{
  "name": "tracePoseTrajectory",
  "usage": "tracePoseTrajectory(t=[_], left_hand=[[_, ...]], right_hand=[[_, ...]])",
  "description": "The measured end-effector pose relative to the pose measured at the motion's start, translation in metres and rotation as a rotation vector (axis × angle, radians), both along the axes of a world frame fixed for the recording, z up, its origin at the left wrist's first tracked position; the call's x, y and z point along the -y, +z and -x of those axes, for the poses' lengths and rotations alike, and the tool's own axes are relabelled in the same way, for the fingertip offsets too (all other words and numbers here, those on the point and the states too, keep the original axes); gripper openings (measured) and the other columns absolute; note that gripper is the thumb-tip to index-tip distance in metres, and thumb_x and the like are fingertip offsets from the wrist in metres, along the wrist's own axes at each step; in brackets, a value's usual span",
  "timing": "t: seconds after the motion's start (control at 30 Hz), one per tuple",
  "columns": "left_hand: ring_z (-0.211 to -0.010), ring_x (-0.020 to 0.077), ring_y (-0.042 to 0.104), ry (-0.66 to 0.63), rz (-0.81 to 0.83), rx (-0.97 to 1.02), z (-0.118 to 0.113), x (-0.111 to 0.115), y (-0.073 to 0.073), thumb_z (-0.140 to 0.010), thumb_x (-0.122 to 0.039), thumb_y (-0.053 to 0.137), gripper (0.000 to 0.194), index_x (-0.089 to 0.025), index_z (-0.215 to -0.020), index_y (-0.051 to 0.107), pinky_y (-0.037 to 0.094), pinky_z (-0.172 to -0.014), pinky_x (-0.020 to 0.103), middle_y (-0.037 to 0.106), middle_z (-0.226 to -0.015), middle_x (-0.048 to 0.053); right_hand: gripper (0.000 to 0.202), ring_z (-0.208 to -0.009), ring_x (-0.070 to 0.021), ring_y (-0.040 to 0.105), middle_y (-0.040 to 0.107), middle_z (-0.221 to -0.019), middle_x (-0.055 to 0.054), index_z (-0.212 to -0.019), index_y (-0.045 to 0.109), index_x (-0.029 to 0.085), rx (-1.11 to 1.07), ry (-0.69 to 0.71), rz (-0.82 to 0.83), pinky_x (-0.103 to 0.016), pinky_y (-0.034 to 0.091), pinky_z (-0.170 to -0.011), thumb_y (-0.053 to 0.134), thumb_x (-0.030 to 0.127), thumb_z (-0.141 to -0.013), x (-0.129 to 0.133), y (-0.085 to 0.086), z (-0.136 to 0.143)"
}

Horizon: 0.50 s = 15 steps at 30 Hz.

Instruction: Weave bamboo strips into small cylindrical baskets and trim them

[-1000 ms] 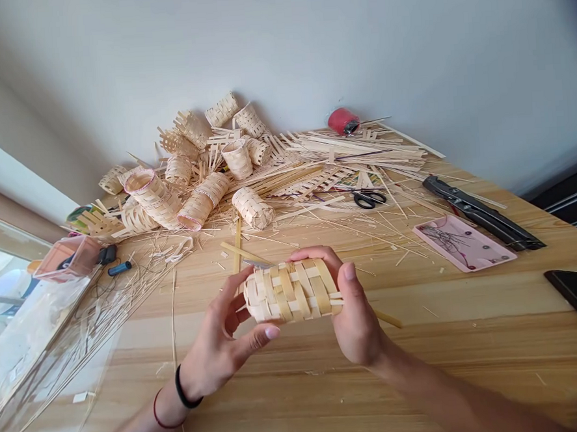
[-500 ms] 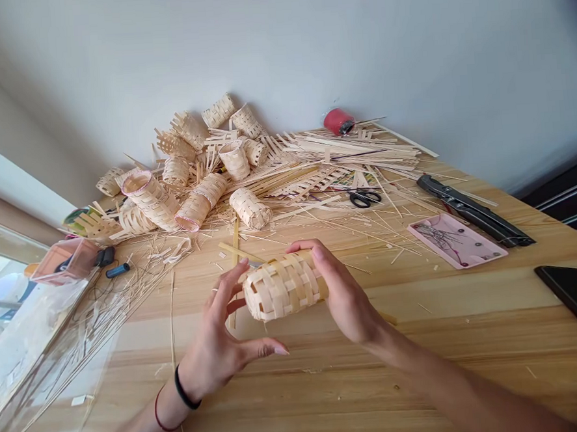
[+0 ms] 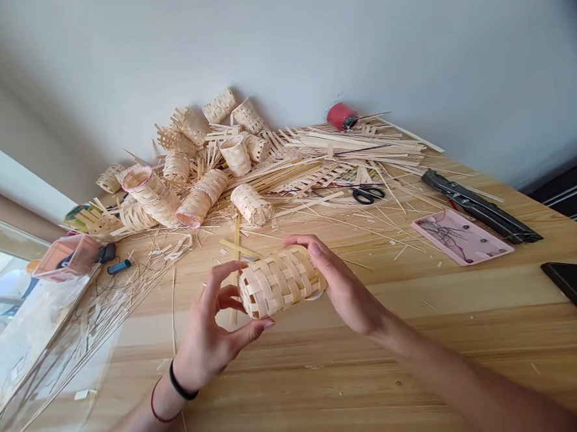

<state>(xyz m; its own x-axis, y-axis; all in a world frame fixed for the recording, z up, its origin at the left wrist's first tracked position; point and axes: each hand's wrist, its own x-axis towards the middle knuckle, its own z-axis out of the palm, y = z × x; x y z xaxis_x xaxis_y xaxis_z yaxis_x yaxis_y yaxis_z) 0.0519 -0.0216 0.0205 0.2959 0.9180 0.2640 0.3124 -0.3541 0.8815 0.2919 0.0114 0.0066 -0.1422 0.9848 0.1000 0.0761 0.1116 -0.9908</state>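
A woven cylinder (image 3: 280, 281) of pale strips lies on its side between my hands, above the wooden table (image 3: 328, 389). My left hand (image 3: 221, 311) grips its closed left end, with the thumb below and the index finger on top. At the other end, my right hand (image 3: 339, 284) is closed round the cylinder, its fingers over the top and far side. The right hand's palm hides the cylinder's right end. Just behind the cylinder, crossed yellowish strips (image 3: 238, 245) rest on the table.
Several woven cylinders (image 3: 199, 198) and loose strips (image 3: 357, 148) are heaped along the wall. Black scissors (image 3: 367, 194), a pink tray (image 3: 460, 237), a long black tool (image 3: 481, 207) and a red spool (image 3: 342, 116) stand right. A pink box (image 3: 69, 257) is left.
My left thumb and fingers have closed onto the cylinder's left end, where they stood apart before. The cylinder has rolled a little and shifted slightly left.
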Motion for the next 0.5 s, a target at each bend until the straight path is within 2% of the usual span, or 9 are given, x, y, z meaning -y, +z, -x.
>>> tracePoseTrajectory(t=[0.13,0.27,0.4,0.5], left_hand=[[-0.102,0.0218,0.078,0.019,-0.107,-0.074,0.000,0.001,0.001,-0.082,-0.049,0.093,0.074,-0.033,-0.146,0.059,0.071,-0.083,0.033,0.064,-0.141,0.010],[-0.107,0.0225,0.075,0.034,-0.231,-0.148,0.001,0.000,0.000,-0.082,-0.054,0.092,0.072,-0.029,-0.143,0.063,0.071,-0.086,0.033,0.068,-0.134,0.010],[-0.107,0.0237,0.074,0.050,-0.328,-0.197,0.002,0.001,0.000,-0.079,-0.056,0.093,0.073,-0.026,-0.139,0.065,0.072,-0.085,0.033,0.072,-0.127,0.010],[-0.117,0.0281,0.073,0.030,-0.292,-0.185,0.002,0.002,0.000,-0.079,-0.060,0.091,0.080,-0.027,-0.145,0.061,0.072,-0.088,0.036,0.069,-0.133,0.013]], right_hand=[[0.060,-0.128,-0.0307,0.061,0.071,-0.130,-0.008,-0.125,0.064,0.027,0.047,-0.020,0.013,-0.048,0.043,-0.116,0.031,0.074,-0.108,0.002,0.002,0.003],[0.062,-0.127,-0.0306,0.063,0.073,-0.128,-0.009,-0.120,0.066,0.025,0.022,-0.013,-0.005,-0.045,0.047,-0.112,0.029,0.073,-0.109,0.004,-0.004,0.008],[0.066,-0.097,-0.0276,0.069,0.075,-0.105,-0.009,-0.114,0.066,0.023,-0.014,0.037,0.105,-0.040,0.058,-0.081,0.026,0.075,-0.108,0.005,-0.009,0.009],[0.070,-0.072,-0.0230,0.065,0.071,-0.092,-0.006,-0.116,0.065,0.023,-0.072,0.035,0.224,-0.033,0.053,-0.057,0.029,0.082,-0.104,0.006,-0.006,0.009]])
